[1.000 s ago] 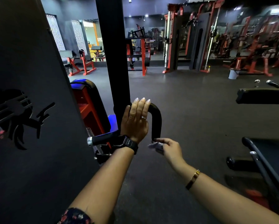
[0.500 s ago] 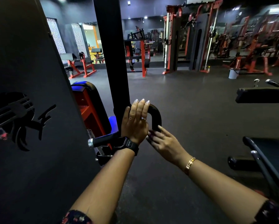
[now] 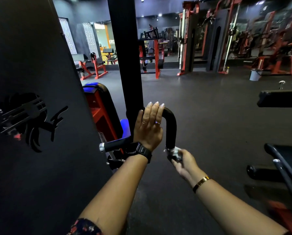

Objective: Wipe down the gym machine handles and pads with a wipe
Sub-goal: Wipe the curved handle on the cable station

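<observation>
Resting left hand (image 3: 148, 128) flat, fingers straight, atop black handle (image 3: 171, 126); gripping crumpled wipe (image 3: 174, 152) in curled right hand (image 3: 185, 161) at handle's lower end.

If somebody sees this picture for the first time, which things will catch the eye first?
First, at the centre, the left hand lies flat on the bent black handle, and the right hand holds a pale wipe at the handle's lower end. Next, the large black panel fills the left side, with red machines standing across the dark floor behind.
</observation>
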A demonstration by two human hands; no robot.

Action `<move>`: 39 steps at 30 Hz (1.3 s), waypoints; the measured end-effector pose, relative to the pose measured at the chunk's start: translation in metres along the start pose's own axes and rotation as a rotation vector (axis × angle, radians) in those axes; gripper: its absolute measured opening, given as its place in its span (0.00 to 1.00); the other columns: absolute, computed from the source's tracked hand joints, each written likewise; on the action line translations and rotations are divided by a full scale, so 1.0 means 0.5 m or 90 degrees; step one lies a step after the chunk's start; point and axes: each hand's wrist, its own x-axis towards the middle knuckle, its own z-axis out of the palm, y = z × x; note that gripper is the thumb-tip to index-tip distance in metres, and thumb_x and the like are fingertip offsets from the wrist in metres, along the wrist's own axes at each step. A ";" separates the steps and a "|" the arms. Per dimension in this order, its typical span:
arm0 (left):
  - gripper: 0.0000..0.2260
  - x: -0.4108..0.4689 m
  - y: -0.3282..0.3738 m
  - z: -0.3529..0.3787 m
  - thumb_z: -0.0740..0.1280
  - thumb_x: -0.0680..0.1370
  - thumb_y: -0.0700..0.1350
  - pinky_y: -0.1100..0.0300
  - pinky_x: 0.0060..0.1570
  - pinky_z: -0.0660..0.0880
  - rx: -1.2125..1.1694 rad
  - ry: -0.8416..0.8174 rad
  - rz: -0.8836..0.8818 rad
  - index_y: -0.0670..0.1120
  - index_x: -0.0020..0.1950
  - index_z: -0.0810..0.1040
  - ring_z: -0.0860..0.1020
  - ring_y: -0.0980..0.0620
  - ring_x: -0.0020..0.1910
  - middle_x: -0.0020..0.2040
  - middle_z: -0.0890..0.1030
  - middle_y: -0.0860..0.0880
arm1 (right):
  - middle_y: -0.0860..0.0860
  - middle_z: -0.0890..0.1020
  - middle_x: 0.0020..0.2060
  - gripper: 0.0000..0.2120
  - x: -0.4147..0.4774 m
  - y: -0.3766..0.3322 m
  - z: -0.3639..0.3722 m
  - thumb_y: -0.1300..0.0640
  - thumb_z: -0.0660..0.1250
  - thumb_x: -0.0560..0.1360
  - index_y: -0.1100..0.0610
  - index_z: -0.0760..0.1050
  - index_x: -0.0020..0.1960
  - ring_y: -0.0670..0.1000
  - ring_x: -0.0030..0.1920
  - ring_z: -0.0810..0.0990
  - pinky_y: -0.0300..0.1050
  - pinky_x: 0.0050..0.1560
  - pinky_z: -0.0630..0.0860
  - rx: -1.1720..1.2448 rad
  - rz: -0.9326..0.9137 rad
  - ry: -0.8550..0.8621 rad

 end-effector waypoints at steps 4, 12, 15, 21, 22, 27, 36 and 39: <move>0.34 -0.003 0.001 -0.002 0.64 0.67 0.41 0.51 0.77 0.44 0.007 0.011 0.005 0.46 0.74 0.64 0.63 0.48 0.73 0.72 0.72 0.48 | 0.64 0.80 0.52 0.28 0.008 -0.020 0.042 0.43 0.54 0.79 0.66 0.72 0.63 0.60 0.45 0.78 0.54 0.43 0.79 0.056 0.079 -0.028; 0.33 -0.005 0.005 -0.007 0.63 0.67 0.39 0.51 0.77 0.44 0.001 0.036 0.003 0.45 0.73 0.67 0.64 0.48 0.73 0.71 0.73 0.47 | 0.64 0.80 0.35 0.33 -0.011 -0.006 0.021 0.42 0.48 0.81 0.71 0.74 0.47 0.60 0.33 0.81 0.48 0.34 0.80 0.092 0.101 -0.026; 0.33 -0.006 0.007 -0.007 0.63 0.66 0.40 0.51 0.77 0.43 0.004 0.033 0.002 0.45 0.73 0.66 0.64 0.47 0.73 0.72 0.69 0.48 | 0.63 0.81 0.36 0.28 -0.007 -0.017 0.026 0.44 0.52 0.80 0.69 0.74 0.49 0.58 0.35 0.80 0.47 0.38 0.78 0.119 0.082 -0.053; 0.33 -0.005 0.007 -0.010 0.62 0.67 0.41 0.51 0.76 0.43 0.000 0.023 -0.003 0.46 0.74 0.64 0.63 0.48 0.73 0.73 0.64 0.49 | 0.63 0.79 0.46 0.23 -0.012 -0.016 0.038 0.44 0.60 0.79 0.66 0.73 0.54 0.59 0.42 0.80 0.51 0.42 0.81 0.060 0.113 -0.100; 0.33 -0.005 0.009 -0.010 0.62 0.67 0.41 0.51 0.76 0.42 0.001 0.022 -0.002 0.46 0.74 0.63 0.63 0.48 0.73 0.73 0.64 0.49 | 0.63 0.79 0.45 0.22 -0.020 -0.012 0.033 0.46 0.61 0.79 0.67 0.73 0.53 0.60 0.43 0.80 0.52 0.42 0.81 0.074 0.110 -0.099; 0.33 -0.005 0.009 -0.012 0.63 0.67 0.39 0.52 0.77 0.43 -0.001 0.037 -0.009 0.46 0.74 0.65 0.64 0.48 0.73 0.72 0.66 0.49 | 0.58 0.85 0.39 0.17 -0.056 0.017 -0.017 0.56 0.54 0.83 0.68 0.75 0.54 0.51 0.40 0.85 0.43 0.42 0.82 0.002 0.024 -0.098; 0.29 0.001 -0.017 -0.014 0.60 0.73 0.41 0.52 0.77 0.41 0.030 0.032 0.073 0.45 0.75 0.63 0.63 0.49 0.73 0.72 0.72 0.47 | 0.58 0.81 0.56 0.17 -0.139 -0.061 -0.001 0.70 0.66 0.72 0.65 0.78 0.60 0.52 0.57 0.78 0.35 0.61 0.72 -0.798 -1.065 -0.177; 0.31 -0.001 -0.050 -0.017 0.65 0.74 0.45 0.51 0.76 0.44 0.092 0.029 0.161 0.46 0.77 0.61 0.60 0.49 0.74 0.75 0.68 0.47 | 0.62 0.78 0.60 0.15 -0.144 -0.122 0.024 0.69 0.62 0.77 0.66 0.76 0.63 0.59 0.61 0.78 0.49 0.62 0.75 -1.021 -1.339 -0.290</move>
